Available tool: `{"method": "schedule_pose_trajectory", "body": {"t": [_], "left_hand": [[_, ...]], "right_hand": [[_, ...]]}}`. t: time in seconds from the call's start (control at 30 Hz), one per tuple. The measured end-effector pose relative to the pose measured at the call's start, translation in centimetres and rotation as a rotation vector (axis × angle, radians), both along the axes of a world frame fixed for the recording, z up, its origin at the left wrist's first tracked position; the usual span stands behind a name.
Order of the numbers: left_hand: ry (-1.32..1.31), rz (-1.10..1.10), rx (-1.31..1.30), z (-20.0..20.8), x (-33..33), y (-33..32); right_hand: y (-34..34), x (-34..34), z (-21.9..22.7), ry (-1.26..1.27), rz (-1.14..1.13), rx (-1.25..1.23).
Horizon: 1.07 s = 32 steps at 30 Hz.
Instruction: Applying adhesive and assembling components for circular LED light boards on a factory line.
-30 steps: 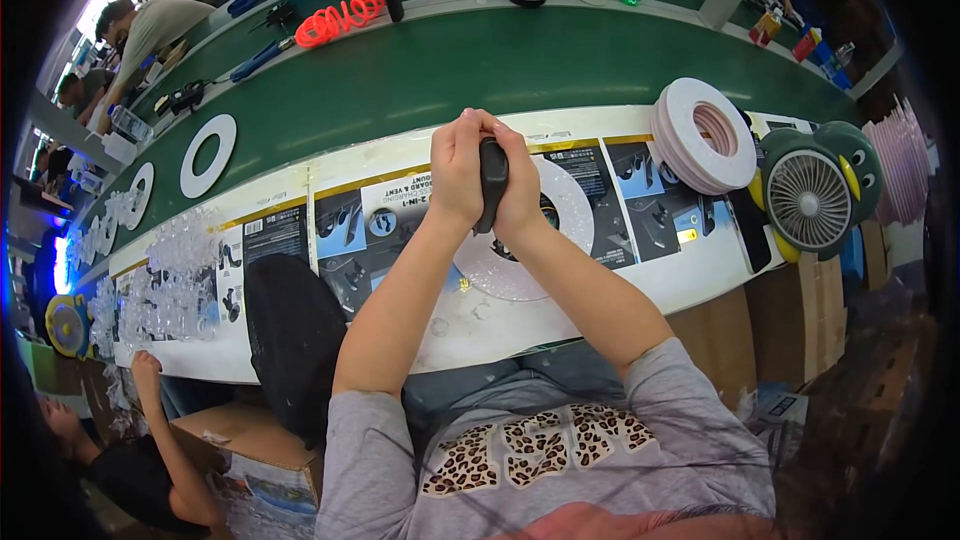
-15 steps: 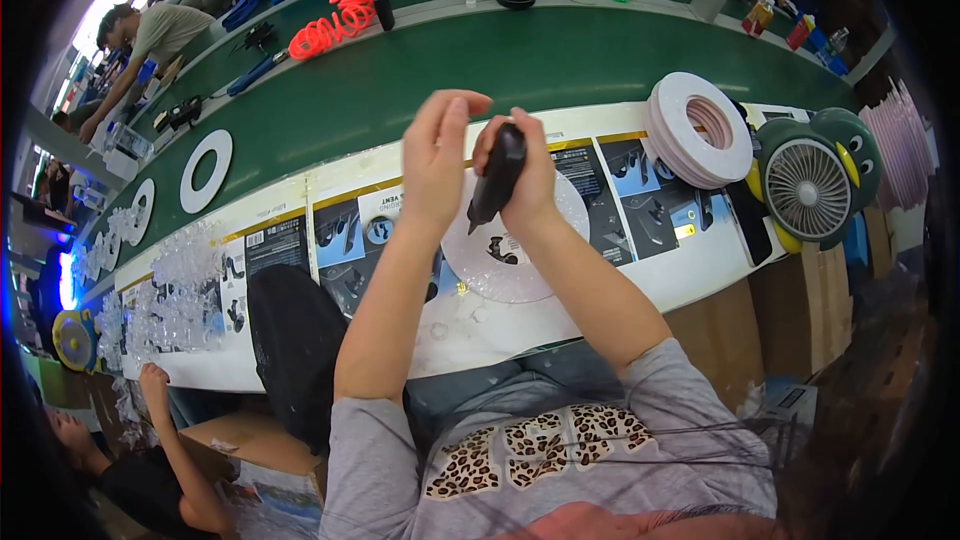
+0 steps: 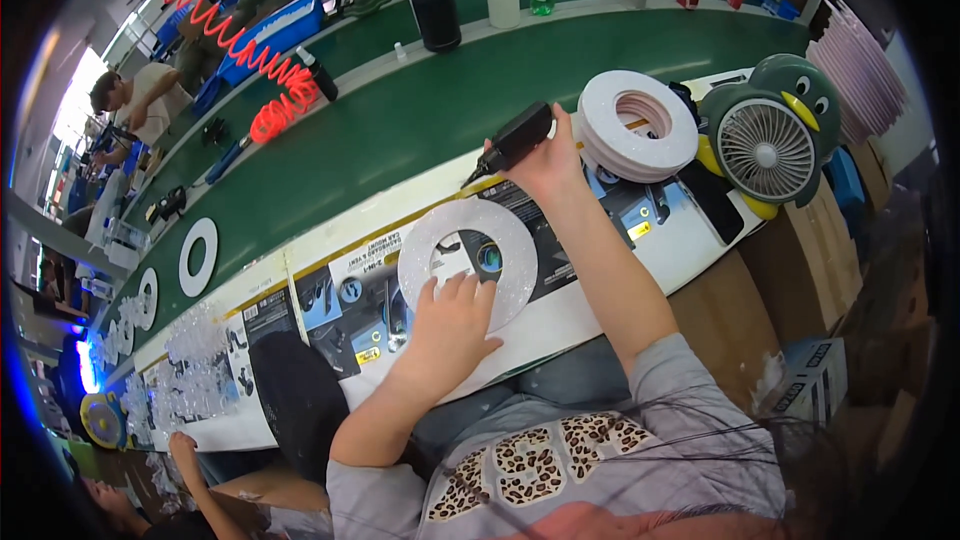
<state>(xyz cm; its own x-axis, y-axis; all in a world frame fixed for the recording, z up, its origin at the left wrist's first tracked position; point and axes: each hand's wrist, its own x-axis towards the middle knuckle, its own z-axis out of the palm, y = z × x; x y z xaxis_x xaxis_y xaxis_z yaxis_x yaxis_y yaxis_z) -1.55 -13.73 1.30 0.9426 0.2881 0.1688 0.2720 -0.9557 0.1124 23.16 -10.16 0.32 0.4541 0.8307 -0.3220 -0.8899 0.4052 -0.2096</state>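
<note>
My right hand [image 3: 552, 162] grips a black squeeze bottle [image 3: 524, 136] with a narrow pointed nozzle. It is tilted, nozzle down and to the left, beyond the far edge of a flat white speckled ring [image 3: 513, 240]. The ring lies on the printed card sheets in front of me. Over the ring's near side lies my left hand [image 3: 452, 325], fingers stretched toward the hole and thumb apart. Whether those fingers press on the ring, I cannot tell. To the right of the bottle stands a stack of similar white rings [image 3: 612, 140].
A green penguin-shaped fan [image 3: 765, 140] is at the right, beside a tall stack of pinkish rings [image 3: 858, 75]. Clear plastic pieces [image 3: 195, 365] cover the left end. Loose white rings [image 3: 198, 256] lie on the green belt [image 3: 390, 120]. A red coiled hose [image 3: 270, 120] hangs at the back left. Co-workers sit nearby.
My hands have parted. The left came down onto the ring's near side; the right stayed higher with the bottle, now tilted more sideways. The whole view has shifted.
</note>
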Motion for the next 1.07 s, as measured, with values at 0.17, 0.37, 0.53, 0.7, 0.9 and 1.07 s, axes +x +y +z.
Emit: {"method": "schedule_pose_trajectory", "body": {"t": [0.17, 0.37, 0.53, 0.7, 0.9, 1.07], "left_hand": [[0.179, -0.045, -0.082, -3.1, 0.6, 0.5], [0.117, 0.127, -0.078, -3.1, 1.9, 7.7], [0.183, 0.442, 0.257, -3.2, 3.8, 15.3], [-0.084, -0.062, -0.002, -3.0, 12.6, 11.7], [-0.110, -0.443, 0.120, 0.6, 23.0, 5.9], [0.160, -0.554, 0.093, 2.6, 29.2, 3.6]], "right_hand": [[-1.6, 1.5, -1.6, 0.076, 0.012, 0.076], [-3.3, 1.5, -1.8, 0.177, 0.032, 0.165], [-3.5, 1.7, -1.3, 0.199, -0.050, 0.120], [-4.8, 2.0, -0.3, 0.250, -0.026, 0.249], [-11.6, 3.9, 4.6, 0.167, -0.315, 0.288], [-17.3, 6.8, 3.7, -0.098, -0.463, 0.513]]}}
